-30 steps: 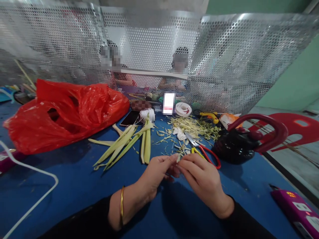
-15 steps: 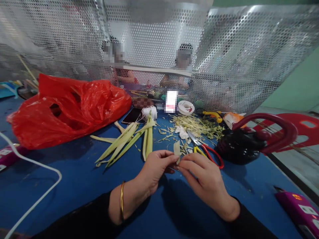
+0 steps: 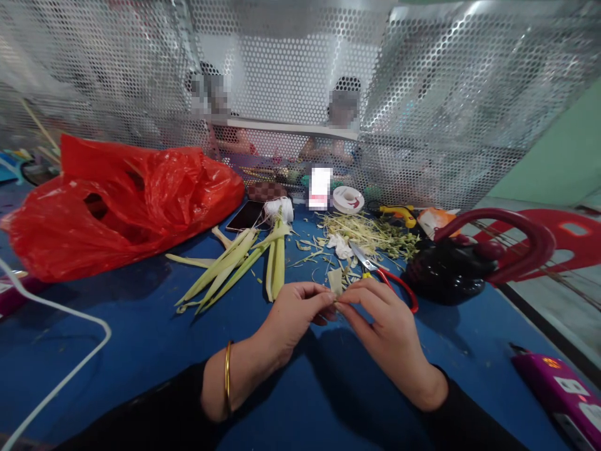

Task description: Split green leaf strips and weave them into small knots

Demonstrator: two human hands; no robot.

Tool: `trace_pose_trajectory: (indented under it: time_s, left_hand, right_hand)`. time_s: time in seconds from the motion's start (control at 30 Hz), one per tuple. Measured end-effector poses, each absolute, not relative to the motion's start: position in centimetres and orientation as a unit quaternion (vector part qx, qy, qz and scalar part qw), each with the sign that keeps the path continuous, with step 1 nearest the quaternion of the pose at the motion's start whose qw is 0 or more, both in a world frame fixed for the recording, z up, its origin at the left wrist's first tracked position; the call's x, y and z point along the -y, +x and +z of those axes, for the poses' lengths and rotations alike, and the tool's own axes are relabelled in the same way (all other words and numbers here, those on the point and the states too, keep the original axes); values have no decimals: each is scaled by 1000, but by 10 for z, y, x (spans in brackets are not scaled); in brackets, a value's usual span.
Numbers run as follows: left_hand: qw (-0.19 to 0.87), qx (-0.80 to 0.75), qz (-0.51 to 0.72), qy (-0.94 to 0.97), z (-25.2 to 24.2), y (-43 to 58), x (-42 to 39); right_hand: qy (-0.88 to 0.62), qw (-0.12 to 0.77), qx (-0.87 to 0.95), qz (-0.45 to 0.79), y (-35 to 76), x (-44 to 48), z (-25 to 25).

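Between my fingertips stands a short, pale green strip of leaf [image 3: 335,281], its lower end hidden by the fingers. My left hand [image 3: 292,321] pinches it from the left with thumb and forefinger. From the right, my right hand [image 3: 382,332] is closed in a pinch at the strip's base, fingertips almost touching the left ones. Just beyond the right hand lie scissors [image 3: 398,289] with red and yellow handles, blades pointing away. Left of the hands are long yellow-green leaf blades [image 3: 220,266] and a folded bundle of them [image 3: 278,263] beside a spool of white thread [image 3: 282,210].
A red plastic bag [image 3: 141,200] spreads over the left side of the blue table [image 3: 154,351]. Plant scraps [image 3: 361,232] and a dark pot with a maroon handle [image 3: 444,275] stand right. A white cable [image 3: 70,310] curves at left. Perforated sheeting [image 3: 291,69] closes the back.
Both hands keep their pinch on the leaf strip, which now shows a little shorter above the fingers. The whole view has shifted slightly; the other things stay put.
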State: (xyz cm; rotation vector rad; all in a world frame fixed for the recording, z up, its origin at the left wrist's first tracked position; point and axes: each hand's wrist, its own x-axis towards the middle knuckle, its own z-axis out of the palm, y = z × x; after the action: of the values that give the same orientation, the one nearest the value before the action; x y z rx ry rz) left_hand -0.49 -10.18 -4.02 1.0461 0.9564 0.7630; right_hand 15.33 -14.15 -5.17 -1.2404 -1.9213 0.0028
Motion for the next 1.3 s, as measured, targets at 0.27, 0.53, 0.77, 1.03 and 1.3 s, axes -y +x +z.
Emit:
trace_pose_trajectory:
  time_s: [0.27, 0.53, 0.77, 1.03, 1.3]
  left_hand:
    - [699, -419, 341, 469, -40, -5, 101]
    - [735, -430, 300, 430, -39, -7, 101]
    - [734, -427, 310, 427, -38, -5, 100]
    - [706, -431, 343, 445, -35, -6, 98]
    - [711, -441, 325, 441, -35, -5, 100]
  right_hand:
    - [-526, 443, 724, 46, 151, 142, -52]
    - [-512, 436, 738, 49, 150, 143, -51]
    - [-482, 431, 762, 20, 153, 142, -49]
    - [-435, 418, 795, -56, 153, 144, -47]
    - [-409, 421, 805, -86, 150, 145, -41]
